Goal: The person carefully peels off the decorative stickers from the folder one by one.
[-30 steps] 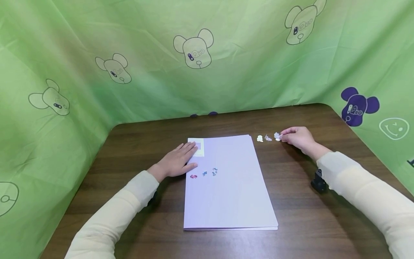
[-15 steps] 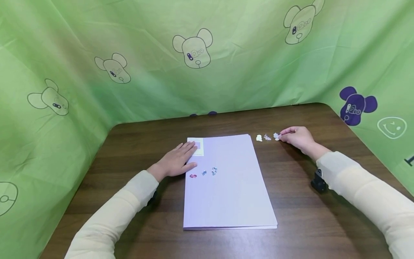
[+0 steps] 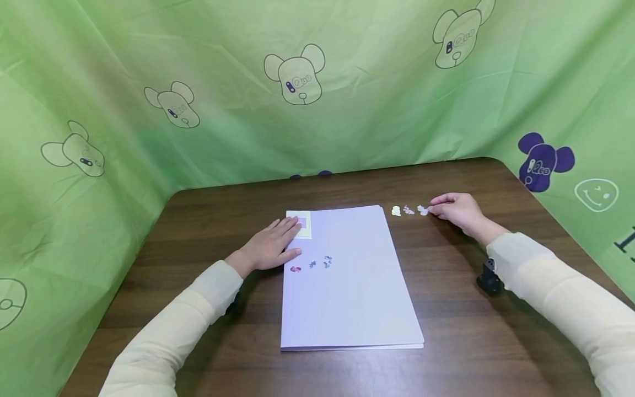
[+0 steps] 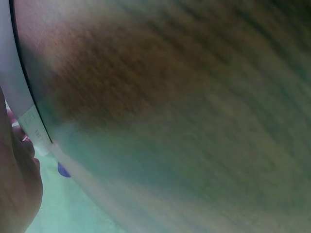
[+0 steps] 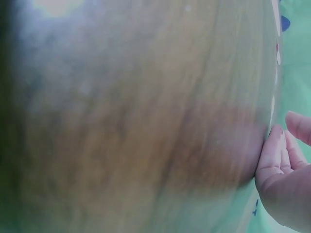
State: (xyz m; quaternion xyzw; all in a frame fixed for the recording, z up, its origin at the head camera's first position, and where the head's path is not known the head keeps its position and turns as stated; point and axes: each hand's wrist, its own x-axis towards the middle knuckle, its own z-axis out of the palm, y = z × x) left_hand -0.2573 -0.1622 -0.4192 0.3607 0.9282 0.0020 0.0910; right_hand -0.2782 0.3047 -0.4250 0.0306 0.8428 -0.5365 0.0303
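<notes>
My left hand (image 3: 270,244) lies flat with fingers extended on the upper left of a pale lavender folder (image 3: 349,298), partly covering a white label (image 3: 307,232). Its thumb is near small coloured stickers: a red one (image 3: 295,269), a blue one (image 3: 312,264) and a blue-white one (image 3: 327,262). Beyond the folder's right edge, my right hand (image 3: 458,212) pinches the edge of a small pale sticker (image 3: 422,210) at the table surface. To its left lie a cream cutout (image 3: 396,211) and a pale lilac one (image 3: 408,210). The right wrist view shows the fingertips (image 5: 275,131) down at the table.
The brown wooden table (image 3: 223,331) has a green patterned cloth (image 3: 223,143) hanging behind and beside it. Below the right sleeve (image 3: 545,281) sits a black wrist camera (image 3: 490,277). Both wrist views are mostly blurred tabletop.
The pale sticker at my right fingertips now looks flatter and lower. Both hands hold nearly the same places; the whole head view has drifted slightly left.
</notes>
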